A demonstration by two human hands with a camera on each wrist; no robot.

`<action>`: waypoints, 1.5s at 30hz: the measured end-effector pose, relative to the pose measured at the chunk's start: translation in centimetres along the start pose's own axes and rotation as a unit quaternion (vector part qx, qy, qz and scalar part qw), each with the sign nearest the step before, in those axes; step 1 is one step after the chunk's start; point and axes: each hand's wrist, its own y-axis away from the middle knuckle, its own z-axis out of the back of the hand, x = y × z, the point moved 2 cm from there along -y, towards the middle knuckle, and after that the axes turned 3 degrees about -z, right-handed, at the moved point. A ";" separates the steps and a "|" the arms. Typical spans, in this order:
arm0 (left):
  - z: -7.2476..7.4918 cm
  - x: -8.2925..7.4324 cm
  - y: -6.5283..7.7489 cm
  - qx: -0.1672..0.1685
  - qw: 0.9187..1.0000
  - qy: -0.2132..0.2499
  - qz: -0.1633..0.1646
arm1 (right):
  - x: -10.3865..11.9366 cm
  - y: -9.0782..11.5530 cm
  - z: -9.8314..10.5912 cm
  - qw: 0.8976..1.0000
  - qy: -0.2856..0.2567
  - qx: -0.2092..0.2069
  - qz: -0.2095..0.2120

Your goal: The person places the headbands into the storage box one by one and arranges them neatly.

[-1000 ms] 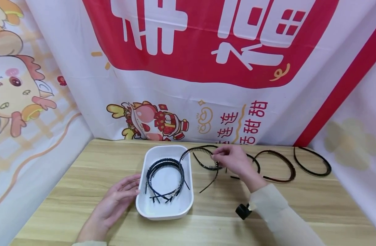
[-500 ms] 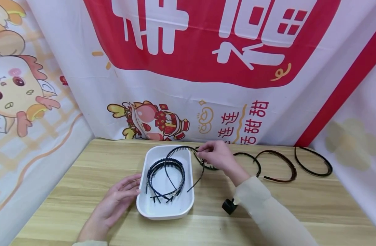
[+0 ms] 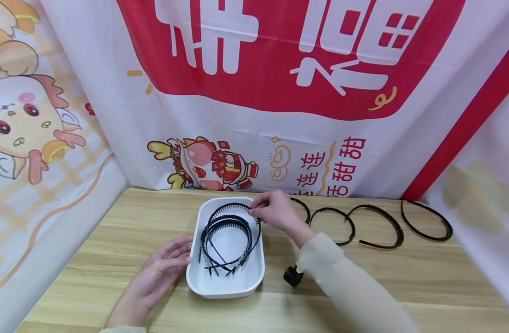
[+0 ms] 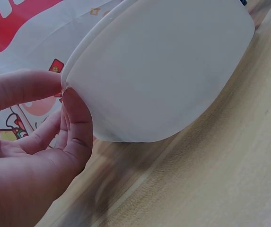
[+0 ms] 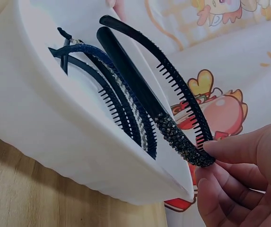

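My right hand [image 3: 275, 212] pinches a black toothed headband [image 5: 185, 150] by its arch. Dark beads or stones stud its curve in the right wrist view. It is over the white plastic tub [image 3: 256, 277], its ends dipping inside among several dark headbands [image 3: 227, 221], one with a silvery braided strip [image 5: 137, 113]. How far its ends touch the others cannot be told. At the tub's left side, my left hand [image 3: 160, 270] holds the rim between thumb and fingertips; the tub's outer wall [image 4: 159, 71] fills much of the left wrist view.
Right of the tub, several headbands lie in a row on the wooden table [image 3: 363, 296]: a black one [image 3: 332, 209], a brown one [image 3: 394, 222] and another black one [image 3: 439, 217]. A printed cloth [image 3: 258, 152] hangs behind. A black device [image 3: 293, 276] is at my right wrist.
My right hand has carried the toothed headband leftward from the table to over the tub, lowering it in among the others. The left hand has stayed at the tub's side.
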 end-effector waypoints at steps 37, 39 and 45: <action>0.0 0.2 0.0 0.001 1.000 0.007 -0.004 | 1.7 -3.2 -4.0 0.995 0.094 0.000 0.040; 0.0 0.2 0.0 0.003 1.000 0.006 -0.006 | 1.7 -3.2 -4.2 0.994 0.100 0.000 0.041; -0.1 0.1 0.0 0.004 1.000 0.005 -0.008 | 1.6 -3.4 -4.6 0.993 0.115 -0.001 0.040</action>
